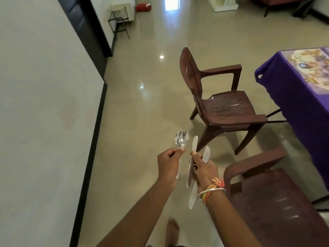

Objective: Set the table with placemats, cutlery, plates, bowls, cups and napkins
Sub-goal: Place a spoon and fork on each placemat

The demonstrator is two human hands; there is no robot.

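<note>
My left hand (pixel 169 164) grips the handles of the steel spoons (pixel 181 139), their bowls pointing up and away from me. Just to its right, my right hand (pixel 204 168) holds the white plastic knives (pixel 194 145) in a loose fan, blades sticking out above and below the fist. Both hands hover over the tiled floor, left of the table. The table (pixel 284 77) at the right edge wears a purple cloth, and a patterned placemat (pixel 306 65) lies on it.
Two dark brown plastic chairs stand by the table: one (pixel 222 102) ahead, one (pixel 270 196) close at my right. A pale wall (pixel 44 104) with a black skirting runs along the left. A small black stand (pixel 121 24) sits far back. My bare foot (pixel 172 229) shows below.
</note>
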